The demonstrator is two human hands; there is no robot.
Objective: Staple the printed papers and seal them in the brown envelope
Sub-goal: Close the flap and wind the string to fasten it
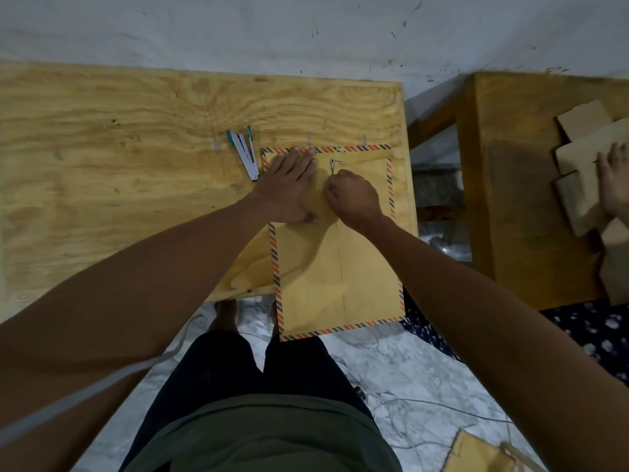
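Observation:
A brown envelope (340, 267) with a striped red-and-blue border lies on the plywood table (119, 182), its near end hanging over the front edge. Its flap is folded down at the far end, where a small round button (332, 161) holds a thin string. My left hand (289, 185) presses flat on the flap's left part, fingers apart. My right hand (354, 195) is closed just below the button, pinching the string. The printed papers are not visible. A white stapler (245, 153) with teal tips lies open beside the envelope's far left corner.
The table's right edge runs just past the envelope. A darker wooden table (527, 199) stands to the right with several cardboard pieces (585, 155) and another person's hand (616, 185) on them. Cables (408, 413) trail over the marble floor.

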